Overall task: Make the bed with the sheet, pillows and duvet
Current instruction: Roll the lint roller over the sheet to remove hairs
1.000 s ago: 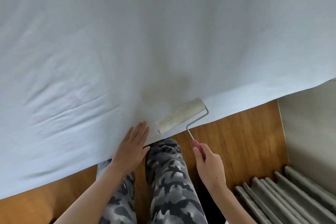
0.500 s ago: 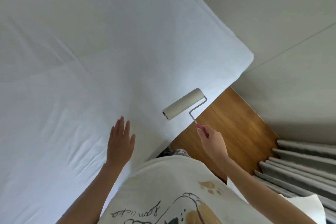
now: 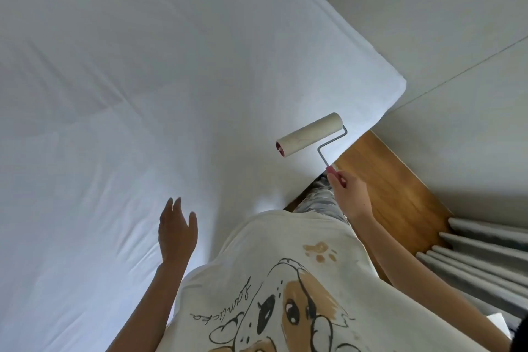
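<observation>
Left hand (image 3: 177, 230) is spread flat, fingers straight, over the sheet, contact unclear; right hand (image 3: 350, 194) curls round the pink handle of a lint roller (image 3: 310, 134). Sheet (image 3: 143, 94) is the biggest thing, white, spread over the bed and running ahead of and to the left of both hands, with soft creases ahead of the left hand; its corner lies beyond the right hand by the wall (image 3: 457, 23). Roller drum sits ahead of the right hand, just over the sheet edge; touching or not is unclear. Step looks like cleaning and smoothing the laid sheet. Next move likely calls for rolling strokes across the sheet, left palm steadying the cloth. No pillows or duvet in view.
</observation>
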`<action>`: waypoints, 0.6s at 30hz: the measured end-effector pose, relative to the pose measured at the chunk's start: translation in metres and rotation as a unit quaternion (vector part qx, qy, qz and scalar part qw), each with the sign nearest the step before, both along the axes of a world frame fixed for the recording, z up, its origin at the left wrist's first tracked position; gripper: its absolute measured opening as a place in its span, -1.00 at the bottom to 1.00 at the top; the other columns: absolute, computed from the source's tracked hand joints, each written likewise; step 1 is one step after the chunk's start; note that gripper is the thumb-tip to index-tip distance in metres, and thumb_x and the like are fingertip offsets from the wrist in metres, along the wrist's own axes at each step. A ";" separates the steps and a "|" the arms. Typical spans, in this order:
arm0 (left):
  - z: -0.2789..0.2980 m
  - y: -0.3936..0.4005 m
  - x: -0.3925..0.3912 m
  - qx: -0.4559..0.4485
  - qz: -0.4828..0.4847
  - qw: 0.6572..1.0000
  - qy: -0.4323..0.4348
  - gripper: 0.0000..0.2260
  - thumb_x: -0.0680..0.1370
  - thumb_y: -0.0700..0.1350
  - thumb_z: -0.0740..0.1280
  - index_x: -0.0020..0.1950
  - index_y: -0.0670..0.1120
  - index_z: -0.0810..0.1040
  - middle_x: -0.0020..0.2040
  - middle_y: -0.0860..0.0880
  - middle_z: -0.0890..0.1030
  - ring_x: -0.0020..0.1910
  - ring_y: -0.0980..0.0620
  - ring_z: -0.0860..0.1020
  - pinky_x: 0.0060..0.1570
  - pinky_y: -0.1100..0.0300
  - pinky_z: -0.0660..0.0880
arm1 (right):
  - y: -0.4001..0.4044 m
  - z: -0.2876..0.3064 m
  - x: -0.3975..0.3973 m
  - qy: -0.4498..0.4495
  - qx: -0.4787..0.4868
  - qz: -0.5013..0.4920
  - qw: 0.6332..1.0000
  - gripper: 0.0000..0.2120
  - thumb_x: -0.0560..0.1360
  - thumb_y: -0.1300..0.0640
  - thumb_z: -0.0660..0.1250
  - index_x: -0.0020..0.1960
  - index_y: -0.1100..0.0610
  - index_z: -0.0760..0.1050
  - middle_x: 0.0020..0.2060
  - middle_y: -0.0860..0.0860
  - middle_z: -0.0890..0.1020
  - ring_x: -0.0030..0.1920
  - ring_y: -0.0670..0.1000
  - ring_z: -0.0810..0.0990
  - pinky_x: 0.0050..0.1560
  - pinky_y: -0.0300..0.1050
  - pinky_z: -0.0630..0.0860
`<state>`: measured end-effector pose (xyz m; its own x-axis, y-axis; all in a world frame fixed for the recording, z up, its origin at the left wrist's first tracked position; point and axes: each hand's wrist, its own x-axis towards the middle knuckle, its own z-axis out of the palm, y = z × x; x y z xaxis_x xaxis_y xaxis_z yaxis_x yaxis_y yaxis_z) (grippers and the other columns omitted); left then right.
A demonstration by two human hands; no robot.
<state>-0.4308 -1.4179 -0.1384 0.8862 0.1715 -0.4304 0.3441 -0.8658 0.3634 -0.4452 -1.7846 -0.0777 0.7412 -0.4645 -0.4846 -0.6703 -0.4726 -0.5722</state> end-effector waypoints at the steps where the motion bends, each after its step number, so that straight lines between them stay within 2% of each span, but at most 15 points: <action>1: -0.002 -0.017 0.007 0.002 0.002 1.000 -0.001 -0.54 0.61 -0.12 0.23 0.49 -0.20 0.28 0.52 -0.16 0.25 0.49 -0.15 0.21 0.39 -0.10 0.25 | -0.015 -0.007 0.010 0.003 0.002 0.008 1.000 -0.68 0.60 -0.01 0.22 -0.16 0.21 0.53 -0.38 0.06 0.53 -0.43 -0.04 0.39 -0.37 -0.14 0.32; 4: -0.017 -0.075 0.037 0.006 0.018 1.000 -0.009 -0.55 0.60 -0.14 0.25 0.46 -0.22 0.31 0.50 -0.18 0.28 0.47 -0.16 0.25 0.38 -0.10 0.28 | -0.069 -0.029 0.047 0.016 0.012 0.052 0.998 -0.71 0.60 -0.02 0.22 -0.18 0.13 0.52 -0.40 0.03 0.54 -0.44 -0.05 0.43 -0.35 -0.15 0.36; 7: -0.039 -0.149 0.069 0.021 0.029 0.999 0.009 -0.57 0.59 -0.16 0.26 0.45 -0.24 0.33 0.48 -0.21 0.31 0.45 -0.21 0.28 0.36 -0.11 0.30 | -0.134 -0.050 0.095 0.024 0.012 0.125 0.992 -0.65 0.61 -0.09 0.18 -0.30 0.03 0.39 -0.51 -0.06 0.44 -0.51 -0.10 0.36 -0.44 -0.23 0.31; 10: -0.049 -0.240 0.094 0.012 0.068 0.997 0.038 -0.58 0.60 -0.15 0.25 0.45 -0.23 0.35 0.48 -0.19 0.31 0.43 -0.21 0.31 0.33 -0.11 0.32 | -0.205 -0.062 0.153 0.052 0.001 0.218 0.974 -0.65 0.60 -0.14 0.14 -0.21 0.07 0.46 -0.49 -0.05 0.49 -0.50 -0.10 0.42 -0.49 -0.33 0.33; 14: -0.054 -0.353 0.139 -0.021 0.126 0.990 0.059 -0.56 0.62 -0.12 0.22 0.48 -0.18 0.30 0.51 -0.13 0.26 0.47 -0.13 0.26 0.36 -0.04 0.30 | -0.276 -0.079 0.223 0.066 -0.002 0.263 0.963 -0.68 0.61 -0.13 0.15 -0.14 0.07 0.49 -0.42 -0.01 0.57 -0.42 -0.04 0.54 -0.43 -0.21 0.47; 18: -0.083 -0.410 0.179 -0.030 0.151 0.987 0.050 -0.55 0.62 -0.12 0.21 0.50 -0.17 0.26 0.53 -0.10 0.25 0.48 -0.09 0.24 0.39 0.02 0.27 | -0.307 -0.115 0.283 0.039 0.002 0.299 0.953 -0.72 0.61 -0.10 0.16 -0.14 0.05 0.47 -0.46 -0.02 0.53 -0.49 -0.12 0.47 -0.44 -0.30 0.40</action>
